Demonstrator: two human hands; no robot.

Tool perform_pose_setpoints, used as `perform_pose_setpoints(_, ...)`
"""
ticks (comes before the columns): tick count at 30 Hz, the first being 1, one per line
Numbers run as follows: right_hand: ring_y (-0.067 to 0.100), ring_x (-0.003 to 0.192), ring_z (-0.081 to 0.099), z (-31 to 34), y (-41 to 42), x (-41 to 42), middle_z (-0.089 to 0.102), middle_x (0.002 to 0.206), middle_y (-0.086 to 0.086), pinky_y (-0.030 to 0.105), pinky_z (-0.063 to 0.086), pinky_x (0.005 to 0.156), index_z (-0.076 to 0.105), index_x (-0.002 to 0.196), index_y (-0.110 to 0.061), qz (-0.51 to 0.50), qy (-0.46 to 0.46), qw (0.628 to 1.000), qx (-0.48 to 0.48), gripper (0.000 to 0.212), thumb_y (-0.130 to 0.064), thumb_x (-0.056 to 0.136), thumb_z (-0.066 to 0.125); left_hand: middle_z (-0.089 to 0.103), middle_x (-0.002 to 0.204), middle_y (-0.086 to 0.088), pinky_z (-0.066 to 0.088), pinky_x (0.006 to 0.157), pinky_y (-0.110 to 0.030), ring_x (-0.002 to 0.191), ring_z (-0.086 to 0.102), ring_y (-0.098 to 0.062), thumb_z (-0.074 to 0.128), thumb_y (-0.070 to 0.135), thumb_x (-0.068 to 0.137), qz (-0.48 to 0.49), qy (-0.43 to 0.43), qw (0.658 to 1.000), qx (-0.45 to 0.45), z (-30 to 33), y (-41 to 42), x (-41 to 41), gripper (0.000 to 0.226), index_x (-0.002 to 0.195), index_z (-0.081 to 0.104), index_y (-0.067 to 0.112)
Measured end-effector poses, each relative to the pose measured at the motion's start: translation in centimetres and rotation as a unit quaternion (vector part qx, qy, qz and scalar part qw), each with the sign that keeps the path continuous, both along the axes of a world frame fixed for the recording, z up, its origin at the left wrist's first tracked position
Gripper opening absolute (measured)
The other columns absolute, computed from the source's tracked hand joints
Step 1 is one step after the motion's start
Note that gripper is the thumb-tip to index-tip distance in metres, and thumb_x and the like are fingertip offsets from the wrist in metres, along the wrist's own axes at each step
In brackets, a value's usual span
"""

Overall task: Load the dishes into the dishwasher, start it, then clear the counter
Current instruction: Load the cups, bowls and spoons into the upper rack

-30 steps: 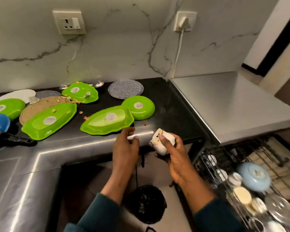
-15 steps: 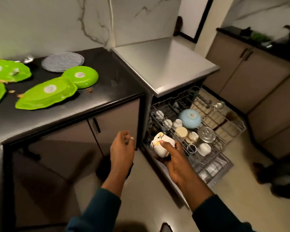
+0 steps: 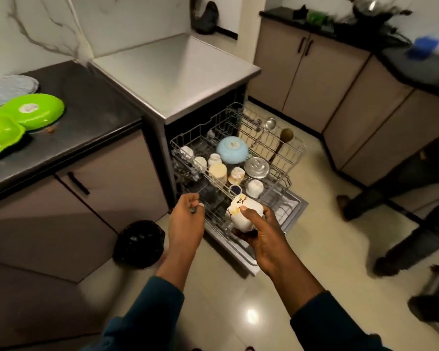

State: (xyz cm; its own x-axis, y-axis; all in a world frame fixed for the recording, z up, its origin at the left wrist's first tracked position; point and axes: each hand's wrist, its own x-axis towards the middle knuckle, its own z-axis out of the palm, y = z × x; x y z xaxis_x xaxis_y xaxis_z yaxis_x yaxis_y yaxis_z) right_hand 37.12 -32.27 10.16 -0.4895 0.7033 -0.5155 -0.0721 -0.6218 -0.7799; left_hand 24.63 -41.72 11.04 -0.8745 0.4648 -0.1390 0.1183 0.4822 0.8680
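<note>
Both hands, right (image 3: pixel 260 231) gripping mug (image 3: pixel 243 212), now nearer rack (image 3: pixel 287 158).

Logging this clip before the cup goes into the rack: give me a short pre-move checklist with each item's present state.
1. White cup gripped by right hand: ok.
2. Upper rack pulled out: ok.
3. Free slot near the small white cup: cannot tell.
4. Left hand free to help: cannot tell; its curled fingers seem to pinch something small.
5. Cup empty: cannot tell.
6. Green plates still on the counter: not ok.
</note>
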Motion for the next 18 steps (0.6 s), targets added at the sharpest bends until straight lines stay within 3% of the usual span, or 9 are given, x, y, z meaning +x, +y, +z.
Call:
perform_pose_setpoints(3,0.029,0.099,0.068,0.1,1.1,3.8,0.062,0.123,0.011,0.044,0.059,0.080,0.049,0.127,-0.015,-0.012,0.006,1.000,-0.003,0.045,-0.012,0.087,0.069,0.062,0.105,0.007,0.040,0.063,-0.017,0.082,0.057,-0.005,0.051,0.022,0.096,-0.022,-0.013,1.000,-0.005,-0.8,1.5,3.2,0.024,0.119,0.055,0.023)
perform_pose_setpoints(6,0.026,0.098,0.068,0.1,2.5,6.9,0.062,0.123,0.010,0.048,0.056,0.084,0.049,0.127,-0.014,-0.026,0.007,1.000,0.002,0.044,-0.011,0.087,0.069,0.064,0.102,0.003,0.046,0.068,-0.026,0.086,0.060,-0.012,0.050,0.024,0.095,-0.035,-0.031,0.999,0.004,-1.8,3.2,5.9,0.021,0.115,0.057,0.024)
perform_pose_setpoints(11,0.021,0.087,0.069,-0.6,4.9,10.2,0.062,0.117,0.007,0.037,0.060,0.070,0.050,0.123,-0.014,-0.067,0.017,0.998,-0.004,0.040,-0.010,0.088,0.068,0.065,0.100,0.004,0.046,0.065,-0.025,0.079,0.062,-0.013,0.052,0.022,0.094,-0.061,-0.053,0.997,-0.004,-3.0,5.7,8.9,0.021,0.114,0.058,0.022)
perform_pose_setpoints(15,0.023,0.091,0.069,-1.5,7.1,10.4,0.063,0.118,0.008,0.039,0.059,0.075,0.051,0.123,-0.016,-0.085,0.004,0.996,-0.008,0.041,-0.010,0.087,0.068,0.066,0.100,0.002,0.050,0.076,-0.031,0.083,0.064,-0.016,0.054,0.022,0.093,-0.074,-0.076,0.994,-0.015,-4.3,8.2,8.3,0.021,0.114,0.058,0.021)
perform_pose_setpoints(18,0.023,0.090,0.071,-2.2,9.2,9.6,0.066,0.115,0.008,0.035,0.058,0.068,0.052,0.121,-0.017,-0.084,-0.002,0.996,0.007,0.041,-0.008,0.086,0.069,0.067,0.096,-0.001,0.051,0.085,-0.039,0.089,0.064,-0.022,0.057,0.021,0.090,-0.079,-0.082,0.993,-0.012,-6.0,10.9,6.7,0.017,0.107,0.059,0.025)
